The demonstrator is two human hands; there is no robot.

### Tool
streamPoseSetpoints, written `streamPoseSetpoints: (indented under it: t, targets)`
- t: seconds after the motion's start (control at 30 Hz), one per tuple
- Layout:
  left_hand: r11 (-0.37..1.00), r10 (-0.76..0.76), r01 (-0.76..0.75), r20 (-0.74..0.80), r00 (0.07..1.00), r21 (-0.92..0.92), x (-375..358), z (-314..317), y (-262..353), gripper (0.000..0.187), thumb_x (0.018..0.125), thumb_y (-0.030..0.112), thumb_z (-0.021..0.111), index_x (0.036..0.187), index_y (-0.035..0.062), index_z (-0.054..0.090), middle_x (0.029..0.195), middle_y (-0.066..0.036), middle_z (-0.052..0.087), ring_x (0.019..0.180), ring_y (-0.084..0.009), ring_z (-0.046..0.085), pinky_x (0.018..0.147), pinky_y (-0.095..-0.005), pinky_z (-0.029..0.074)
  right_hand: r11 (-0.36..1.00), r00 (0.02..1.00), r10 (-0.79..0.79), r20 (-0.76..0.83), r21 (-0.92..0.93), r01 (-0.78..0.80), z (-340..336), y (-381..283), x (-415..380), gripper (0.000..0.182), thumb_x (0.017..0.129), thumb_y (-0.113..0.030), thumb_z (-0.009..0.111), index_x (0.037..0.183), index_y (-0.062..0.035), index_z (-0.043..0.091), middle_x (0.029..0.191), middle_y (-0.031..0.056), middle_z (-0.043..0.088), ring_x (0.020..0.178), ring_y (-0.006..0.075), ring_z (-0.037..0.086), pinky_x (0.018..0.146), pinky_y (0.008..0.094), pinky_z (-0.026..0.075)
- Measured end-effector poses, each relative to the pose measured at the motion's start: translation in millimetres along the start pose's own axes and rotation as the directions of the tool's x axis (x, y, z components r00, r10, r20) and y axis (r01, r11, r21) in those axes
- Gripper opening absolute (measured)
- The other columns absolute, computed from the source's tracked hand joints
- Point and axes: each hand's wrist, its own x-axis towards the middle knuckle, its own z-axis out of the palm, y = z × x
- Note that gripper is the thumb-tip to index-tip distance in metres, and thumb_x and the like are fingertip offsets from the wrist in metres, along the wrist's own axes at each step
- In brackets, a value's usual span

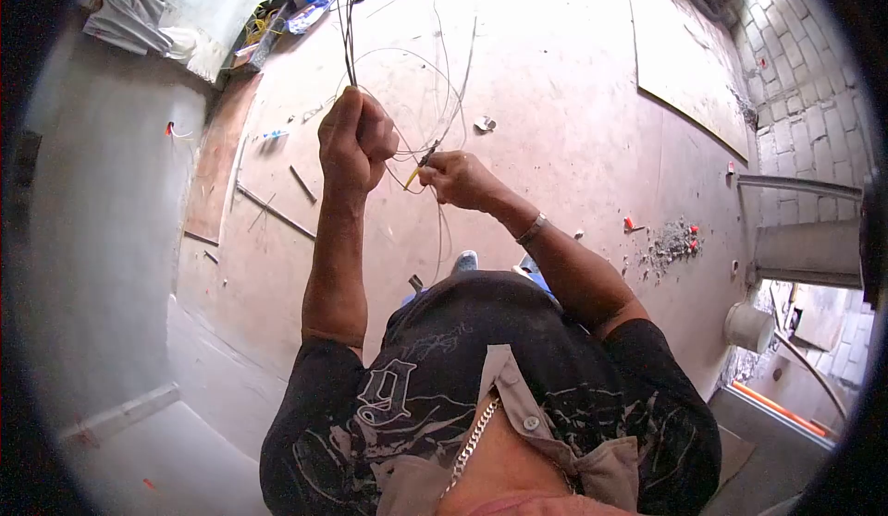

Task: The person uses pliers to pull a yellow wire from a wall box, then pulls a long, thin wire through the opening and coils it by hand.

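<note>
My left hand [358, 139] is closed in a fist around a bundle of dark wires [349, 30] that rises from its top. Lower and to its right, my right hand [455, 179] is closed on a small tool [413, 177] with a yellow handle and a dark head. Thin pale wires [407, 55] loop between and around both hands, and some trail upward and down past the right wrist. Whether the tool's head grips a wire is too small to tell.
Below lies a pale dusty floor [546, 100] with rubble [673, 243] at the right and dark strips [276, 211] at the left. A box of supplies [264, 30] is at the upper left. A large board [684, 63] and a bucket [748, 327] are at the right.
</note>
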Motion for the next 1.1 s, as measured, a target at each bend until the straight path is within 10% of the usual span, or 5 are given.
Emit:
streamPoseSetpoints:
  t: [0.23,0.43,0.6,0.8,1.1]
  targets:
    - [0.989,0.123,-0.135,-0.17,0.978,-0.061,-9,-19,9,0.038,0.092,0.037,0.038,0.069,0.0089,0.045,0.044,0.004,0.021,0.037,-0.0076,0.016,0.036,-0.0244,0.016,0.985,0.986,-0.166,0.022,-0.042,0.167,-15,-10,-5,0.017,0.081,-0.016,0.051,0.077,-0.0004,0.057,0.07,0.0149,0.06,0.062,0.0281,0.058,0.054,0.0354,0.045]
    - [0.951,0.268,-0.282,-0.123,0.956,-0.125,7,-16,32,0.04,0.093,0.037,0.036,0.066,0.0085,0.045,0.046,0.005,0.021,0.038,-0.0062,0.015,0.037,-0.0229,0.015,0.862,0.822,-0.465,-0.328,-0.378,0.337,-27,-43,2,0.009,0.079,-0.008,0.055,0.077,0.0004,0.056,0.067,0.0188,0.058,0.061,0.0347,0.057,0.052,0.0378,0.044]
    - [0.946,0.322,-0.297,-0.249,0.914,0.133,10,-10,44,0.042,0.093,0.037,0.036,0.063,0.009,0.039,0.047,0.005,0.022,0.039,-0.0055,0.015,0.037,-0.0225,0.015,0.981,0.891,-0.138,-0.433,0.062,0.183,-55,-24,3,0.012,0.081,-0.014,0.061,0.079,-0.002,0.062,0.058,-0.0025,0.052,0.051,0.0038,0.043,0.045,0.021,0.037]
    - [0.931,0.323,-0.362,-0.361,0.875,-0.044,-1,-62,80,0.042,0.091,0.04,0.04,0.06,0.0126,0.038,0.045,0.006,0.017,0.039,-0.0059,0.014,0.038,-0.0229,0.014,0.983,0.749,0.118,-0.652,0.182,0.003,-149,33,-44,0.018,0.08,-0.019,0.064,0.073,-0.0046,0.056,0.053,-0.0024,0.046,0.042,0.0045,0.04,0.036,0.0188,0.027]
    - [0.903,0.375,-0.429,-0.436,0.818,-0.027,8,-97,111,0.04,0.092,0.038,0.04,0.059,0.0145,0.036,0.048,0.006,0.018,0.04,-0.0059,0.014,0.038,-0.0221,0.014,0.565,0.772,0.505,-0.387,0.824,0.043,-158,110,-76,0.051,0.081,-0.055,0.051,0.054,-0.0149,0.035,0.046,-0.0029,0.027,0.036,0.0112,0.028,0.037,0.0271,0.026]
